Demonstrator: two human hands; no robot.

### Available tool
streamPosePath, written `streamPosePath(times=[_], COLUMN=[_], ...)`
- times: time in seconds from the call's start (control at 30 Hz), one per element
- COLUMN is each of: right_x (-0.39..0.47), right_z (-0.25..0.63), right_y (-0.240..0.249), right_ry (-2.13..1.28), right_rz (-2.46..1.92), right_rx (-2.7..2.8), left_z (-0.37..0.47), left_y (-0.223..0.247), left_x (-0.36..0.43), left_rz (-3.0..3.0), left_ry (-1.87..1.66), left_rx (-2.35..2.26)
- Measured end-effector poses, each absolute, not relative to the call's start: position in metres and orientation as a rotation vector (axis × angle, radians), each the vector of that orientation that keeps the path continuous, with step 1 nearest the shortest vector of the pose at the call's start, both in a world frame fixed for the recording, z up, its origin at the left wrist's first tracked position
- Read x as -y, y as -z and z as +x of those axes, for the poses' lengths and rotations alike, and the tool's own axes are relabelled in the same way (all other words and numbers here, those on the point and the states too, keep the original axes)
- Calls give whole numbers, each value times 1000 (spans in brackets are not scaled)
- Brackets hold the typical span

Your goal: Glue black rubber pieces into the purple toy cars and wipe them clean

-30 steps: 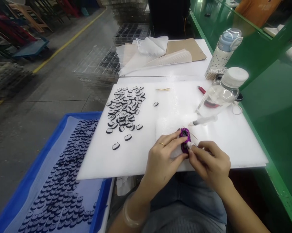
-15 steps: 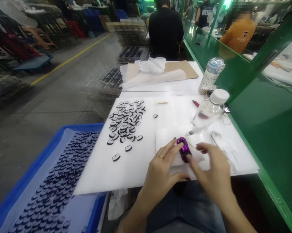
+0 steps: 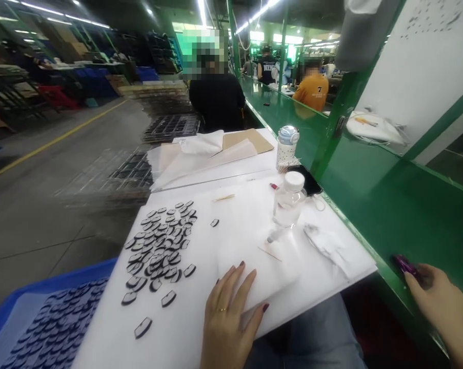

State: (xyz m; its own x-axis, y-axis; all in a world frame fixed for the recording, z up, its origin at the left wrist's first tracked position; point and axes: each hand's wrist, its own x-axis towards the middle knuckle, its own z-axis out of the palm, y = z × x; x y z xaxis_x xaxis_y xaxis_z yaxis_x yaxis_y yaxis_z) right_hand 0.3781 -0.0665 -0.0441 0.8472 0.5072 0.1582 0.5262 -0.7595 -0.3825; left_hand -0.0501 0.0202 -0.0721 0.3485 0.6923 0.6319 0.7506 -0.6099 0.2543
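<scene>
My right hand (image 3: 442, 302) grips a small purple toy car (image 3: 407, 267) over the green conveyor surface (image 3: 377, 205) at the right; whether the car touches that surface I cannot tell. On the white table sheet (image 3: 239, 246) my left hand (image 3: 231, 312) lies with its fingers spread and nothing in them. Beyond its fingertips lies a thin stick like a toothpick (image 3: 269, 253). Left of this hand is a scattered heap of small dark-edged, clear curved pieces (image 3: 165, 246).
A clear bottle with a white cap (image 3: 290, 200), a phone (image 3: 310, 180) and a patterned cup (image 3: 287, 146) stand or lie along the table's right side. A blue tray (image 3: 8, 307) of similar pieces is at lower left. A person in black (image 3: 218, 102) sits ahead.
The purple car has gone from between both hands over the table to the far right in my right hand. My left hand has let go of it. The camera view has turned right and up.
</scene>
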Motion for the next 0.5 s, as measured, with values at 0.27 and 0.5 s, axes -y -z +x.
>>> streamPosePath(times=[0.27, 0.5], right_x=[-85, -231], right_z=[307, 242], right_y=[-4, -19], right_ry=[50, -252], right_rz=[-1926, -1293], right_rx=[1505, 1716], left_z=[-54, -56], left_y=[77, 83], left_x=[-22, -24], left_rz=[-2506, -2484], left_ry=[1096, 1059], left_rx=[1299, 1319])
